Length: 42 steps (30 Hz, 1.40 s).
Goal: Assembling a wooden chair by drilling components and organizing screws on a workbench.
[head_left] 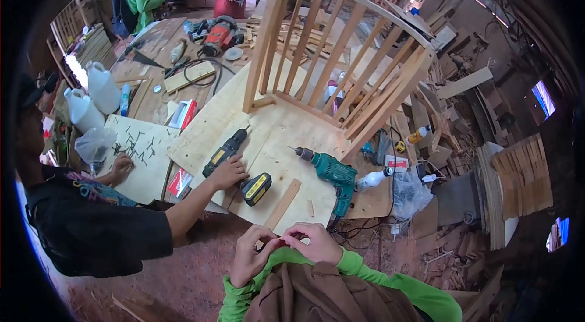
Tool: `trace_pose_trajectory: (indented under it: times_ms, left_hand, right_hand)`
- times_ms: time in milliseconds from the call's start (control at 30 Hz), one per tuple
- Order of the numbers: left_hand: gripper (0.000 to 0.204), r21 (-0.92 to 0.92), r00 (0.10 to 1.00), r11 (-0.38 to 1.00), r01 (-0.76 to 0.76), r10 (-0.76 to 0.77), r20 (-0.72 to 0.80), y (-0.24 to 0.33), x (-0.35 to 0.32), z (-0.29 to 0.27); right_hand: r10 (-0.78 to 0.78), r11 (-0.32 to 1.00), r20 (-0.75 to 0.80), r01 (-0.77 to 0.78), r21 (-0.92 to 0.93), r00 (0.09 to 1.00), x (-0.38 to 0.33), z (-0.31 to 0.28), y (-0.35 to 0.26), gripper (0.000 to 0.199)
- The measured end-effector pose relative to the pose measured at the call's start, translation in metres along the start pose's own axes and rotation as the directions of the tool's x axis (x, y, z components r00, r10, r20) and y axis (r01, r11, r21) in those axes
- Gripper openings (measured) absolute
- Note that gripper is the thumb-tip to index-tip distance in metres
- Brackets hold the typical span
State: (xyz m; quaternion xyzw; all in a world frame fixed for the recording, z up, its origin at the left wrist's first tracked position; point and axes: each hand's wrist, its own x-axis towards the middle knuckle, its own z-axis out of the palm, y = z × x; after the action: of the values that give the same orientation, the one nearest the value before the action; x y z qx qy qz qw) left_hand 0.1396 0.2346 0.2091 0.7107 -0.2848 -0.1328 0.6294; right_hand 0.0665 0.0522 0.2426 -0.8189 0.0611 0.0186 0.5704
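Observation:
Close to my body, my left hand and my right hand meet fingertip to fingertip in a pinch. Whatever they hold, if anything, is too small to make out. Just beyond them a flat wooden strip lies on the pale plywood board, beside a short wood piece. A green corded drill rests to the right of the strip. On the left, a co-worker's hand grips a yellow-and-black cordless drill. A slatted wooden chair back stands upright on the board.
Loose screws lie on a board at left, near the co-worker's other hand. White jugs, a red-and-grey power tool and small boxes surround the work area. A white bottle and plastic bag sit at right.

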Motion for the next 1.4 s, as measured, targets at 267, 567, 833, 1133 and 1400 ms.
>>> trace_pose_trajectory:
  times_ms: [267,567,833,1133,1400]
  left_hand:
    - [0.011,-0.024,0.999,1.000,0.004,-0.005,-0.045,0.001,0.002,0.006]
    - [0.005,-0.176,0.984,0.980,0.091,-0.115,-0.135,-0.022,-0.028,0.011]
    - [0.013,-0.075,0.989,0.997,0.025,-0.036,-0.140,-0.031,-0.029,-0.003]
    - [0.013,-0.146,0.992,0.989,0.008,-0.027,-0.127,-0.031,-0.034,-0.006]
    - [0.012,-0.134,0.988,0.989,-0.063,0.042,-0.151,-0.053,-0.038,-0.016]
  right_hand:
    - [-0.076,0.996,-0.040,0.074,-0.056,0.996,0.006,0.000,0.004,0.013]
    - [-0.084,0.995,0.072,0.087,-0.048,0.994,0.012,0.018,0.012,0.017]
    - [-0.085,0.988,0.142,0.101,-0.113,0.986,0.016,0.023,0.007,0.016]
    - [-0.008,0.994,0.144,0.024,-0.104,0.990,0.015,0.030,0.012,0.017]
    - [0.003,0.985,0.197,0.032,-0.172,0.980,0.028,0.041,0.010,0.018]
